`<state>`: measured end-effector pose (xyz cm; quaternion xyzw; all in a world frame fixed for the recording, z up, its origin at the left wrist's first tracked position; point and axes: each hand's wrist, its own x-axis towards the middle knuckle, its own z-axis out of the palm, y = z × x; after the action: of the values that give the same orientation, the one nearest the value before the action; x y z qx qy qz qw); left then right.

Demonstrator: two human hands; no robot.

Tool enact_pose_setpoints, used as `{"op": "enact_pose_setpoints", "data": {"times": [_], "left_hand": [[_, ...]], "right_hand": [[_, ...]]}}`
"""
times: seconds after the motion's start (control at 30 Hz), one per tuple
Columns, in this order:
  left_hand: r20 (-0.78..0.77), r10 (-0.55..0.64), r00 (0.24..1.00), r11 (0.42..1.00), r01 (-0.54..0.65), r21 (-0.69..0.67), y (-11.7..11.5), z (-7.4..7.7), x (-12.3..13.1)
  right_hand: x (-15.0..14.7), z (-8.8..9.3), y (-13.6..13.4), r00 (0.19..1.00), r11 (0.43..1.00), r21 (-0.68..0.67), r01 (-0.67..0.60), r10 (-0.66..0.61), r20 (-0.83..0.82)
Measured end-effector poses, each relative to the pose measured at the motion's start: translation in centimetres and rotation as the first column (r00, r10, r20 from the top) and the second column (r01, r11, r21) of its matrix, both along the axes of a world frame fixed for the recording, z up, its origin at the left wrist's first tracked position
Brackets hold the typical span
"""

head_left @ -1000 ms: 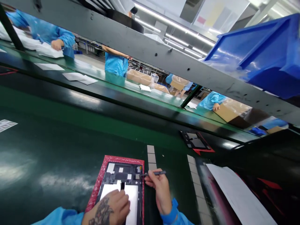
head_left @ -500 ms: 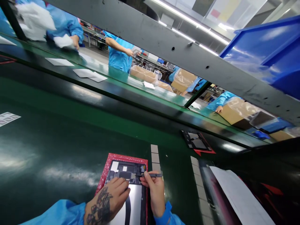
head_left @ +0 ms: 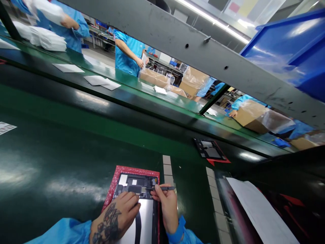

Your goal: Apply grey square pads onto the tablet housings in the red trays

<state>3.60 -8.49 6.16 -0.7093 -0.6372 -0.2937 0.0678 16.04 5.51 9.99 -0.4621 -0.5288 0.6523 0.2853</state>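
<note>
An opened tablet (head_left: 146,217), its dark inner frame and silver battery exposed, lies on a red bubble-wrap sheet (head_left: 117,178) in front of me. My left hand (head_left: 122,211) rests on the tablet's left part, fingers bent and side by side, fingertips beside the parts at the upper end. Whether anything small is under those fingertips is hidden. Between the thumb and fingers of my right hand (head_left: 167,205) is a pair of dark tweezers (head_left: 166,188). Their tip points left, at a small light square part (head_left: 143,189) in the tablet's upper section.
Another opened tablet (head_left: 210,149) lies on red sheeting further right. White paper (head_left: 256,206) is at my right, beside a row of pale tiles (head_left: 215,200). A metal beam (head_left: 167,37) and a blue bin (head_left: 291,47) hang above. Co-workers in blue stand beyond the belt.
Both my hands keep almost the same place; the tweezers have shifted only slightly. The view has moved a little. At the far left, a co-worker has lifted white packaging, showing a stack beneath.
</note>
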Motion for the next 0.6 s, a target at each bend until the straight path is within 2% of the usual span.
{"op": "enact_pose_setpoints", "data": {"times": [0.13,0.27,0.37,0.47,0.6], "left_hand": [[-0.035,0.007,0.999,0.999,-0.009,-0.035,0.0,0.6,0.0],[-0.058,-0.013,0.998,0.985,0.002,-0.173,0.1,2.2,-0.1],[-0.06,-0.03,0.998,0.975,0.016,-0.221,0.0,3.3,-0.2],[-0.077,-0.033,0.997,0.977,0.016,-0.21,-0.3,3.5,-0.4],[-0.156,-0.058,0.986,0.987,0.033,-0.157,-0.1,3.2,-0.6]], "right_hand": [[0.0,0.1,0.0,1.0,1.0,0.008,-0.009,0.009,0.002],[-0.1,0.0,-0.2,1.0,0.999,0.035,-0.007,0.006,0.008],[-0.2,0.0,0.0,1.0,0.998,0.07,-0.002,0.002,0.008],[0.6,0.6,1.2,0.997,0.987,0.144,0.07,-0.067,-0.025],[3.5,2.0,4.2,0.983,0.966,0.191,0.173,-0.156,-0.097]]}}
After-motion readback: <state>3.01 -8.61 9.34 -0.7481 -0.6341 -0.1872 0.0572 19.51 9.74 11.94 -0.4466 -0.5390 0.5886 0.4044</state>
